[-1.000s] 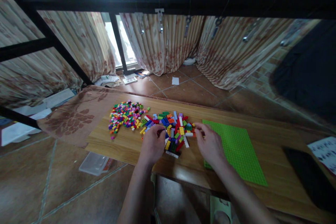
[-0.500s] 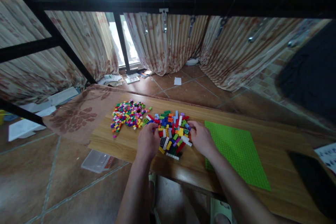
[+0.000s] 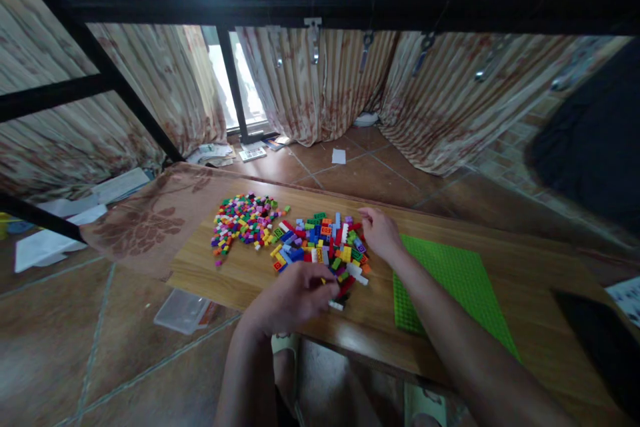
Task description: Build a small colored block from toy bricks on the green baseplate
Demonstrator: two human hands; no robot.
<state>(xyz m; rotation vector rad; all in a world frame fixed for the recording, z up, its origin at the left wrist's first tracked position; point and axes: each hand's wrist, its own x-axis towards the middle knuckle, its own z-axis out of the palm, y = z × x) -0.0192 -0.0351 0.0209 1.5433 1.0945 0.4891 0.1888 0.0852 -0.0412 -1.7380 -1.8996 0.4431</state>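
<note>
A pile of larger toy building bricks in many colours lies on the wooden table between my hands. My left hand is over the near edge of this pile, thumb and index finger apart, and it covers some bricks. At the far right edge of the pile is my right hand, its fingers loosely bent and nothing visible in them. A flat green studded baseplate lies to the right, partly under my right forearm. Farther left, a heap of small mixed bricks is spread out.
The wooden table has a dark flat object at its right end. A clear plastic lid or box rests on the floor at left. Black metal bars cross above, before striped curtains.
My left hand has moved nearer and right, from the pile's left side to its near edge, uncovering bricks there. My right hand has shifted slightly away from me along the pile's right side.
</note>
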